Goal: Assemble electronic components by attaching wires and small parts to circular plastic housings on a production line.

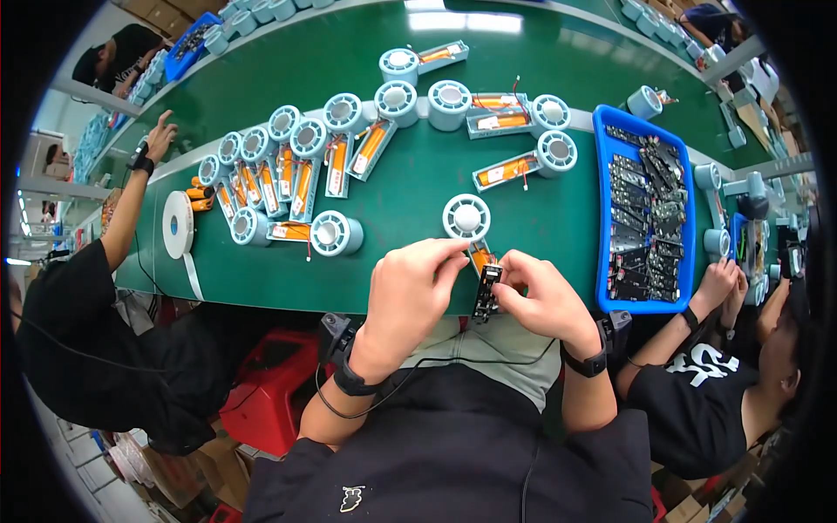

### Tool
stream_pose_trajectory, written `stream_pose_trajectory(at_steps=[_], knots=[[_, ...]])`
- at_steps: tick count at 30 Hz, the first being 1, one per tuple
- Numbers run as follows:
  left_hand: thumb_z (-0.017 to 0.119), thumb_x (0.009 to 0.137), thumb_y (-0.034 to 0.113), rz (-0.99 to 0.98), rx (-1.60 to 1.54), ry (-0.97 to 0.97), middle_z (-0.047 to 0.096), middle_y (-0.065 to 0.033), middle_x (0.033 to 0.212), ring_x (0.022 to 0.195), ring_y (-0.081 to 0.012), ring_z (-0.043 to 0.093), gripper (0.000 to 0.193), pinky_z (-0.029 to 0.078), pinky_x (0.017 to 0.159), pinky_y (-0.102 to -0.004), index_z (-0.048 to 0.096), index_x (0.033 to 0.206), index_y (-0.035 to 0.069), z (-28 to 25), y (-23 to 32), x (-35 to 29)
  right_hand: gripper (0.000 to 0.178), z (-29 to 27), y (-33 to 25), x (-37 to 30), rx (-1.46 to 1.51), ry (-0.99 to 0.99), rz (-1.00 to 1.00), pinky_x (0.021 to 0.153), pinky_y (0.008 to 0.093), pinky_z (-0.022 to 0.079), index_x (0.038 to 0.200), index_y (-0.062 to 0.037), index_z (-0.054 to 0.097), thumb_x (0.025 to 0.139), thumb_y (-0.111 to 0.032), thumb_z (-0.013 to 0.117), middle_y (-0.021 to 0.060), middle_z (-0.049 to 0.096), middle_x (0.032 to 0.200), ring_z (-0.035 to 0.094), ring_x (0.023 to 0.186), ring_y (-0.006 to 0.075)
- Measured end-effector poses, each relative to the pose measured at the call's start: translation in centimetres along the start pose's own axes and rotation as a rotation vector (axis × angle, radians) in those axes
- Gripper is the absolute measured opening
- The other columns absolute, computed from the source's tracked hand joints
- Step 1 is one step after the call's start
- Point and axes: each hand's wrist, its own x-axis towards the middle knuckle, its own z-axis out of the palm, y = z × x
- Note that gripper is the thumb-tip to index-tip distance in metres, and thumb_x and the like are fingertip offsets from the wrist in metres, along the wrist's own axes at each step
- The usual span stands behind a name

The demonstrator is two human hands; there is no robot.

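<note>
Close in front of me at the table's near edge lies a light blue handheld fan (466, 216), its round grille turned up. Its open handle points toward me and shows an orange battery (481, 255). My right hand (545, 298) pinches a narrow black circuit board (486, 295), held upright just beyond the table edge, beside the handle's end. My left hand (410, 292) is closed at the left of the handle, thumb and forefinger together by the fan's neck. Whatever lies between those fingertips is too small to make out.
A blue tray (602, 218) full of black circuit boards stands at the right. Several more fans with open handles (305, 187) spread across the green table (392, 279). A white tape roll (178, 224) is at the left. People sit on both sides; one's hand (159, 138) reaches over the table.
</note>
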Motion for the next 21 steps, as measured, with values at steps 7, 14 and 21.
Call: stream_pose_trajectory(at_steps=[7, 14, 21], knots=[[0.071, 0.076, 0.007, 0.485, 0.297, -0.013, 0.068, -0.0084, 0.109, 0.113, -0.0311, 0.062, 0.026, 0.050, 0.100, -0.0462, 0.074, 0.102, 0.011, 0.6, -1.8, 2.7, 0.017, 0.0, 1.0, 1.5, 0.061, 0.049, -0.124, 0.061, 0.0297, 0.037, 0.075, -0.0030, 0.044, 0.083, -0.004, 0.058, -0.0007, 0.041, 0.071, 0.040, 0.071, 0.0093], [0.074, 0.073, 0.012, 0.708, 0.336, -0.098, 0.064, -0.0063, 0.114, 0.127, -0.0314, 0.051, 0.028, 0.039, 0.108, -0.0598, 0.072, 0.100, 0.012, 3.2, -4.3, 4.6, 0.016, 0.6, 2.1, 0.8, 0.455, 0.215, -0.029, 0.049, 0.0238, 0.035, 0.074, -0.0072, 0.054, 0.090, -0.009, 0.053, 0.0005, 0.053, 0.067, 0.046, 0.055, 0.0089], [0.075, 0.076, 0.011, 0.651, 0.319, -0.212, 0.063, -0.0043, 0.112, 0.128, -0.0318, 0.049, 0.022, 0.038, 0.107, -0.0557, 0.069, 0.096, 0.009, 4.9, -4.8, 5.2, 0.027, 0.5, 1.3, 0.2, 0.880, 0.054, 0.183, 0.049, 0.0210, 0.042, 0.101, -0.0028, 0.068, 0.105, -0.028, 0.058, 0.0026, 0.066, 0.070, 0.056, 0.054, 0.0092]])
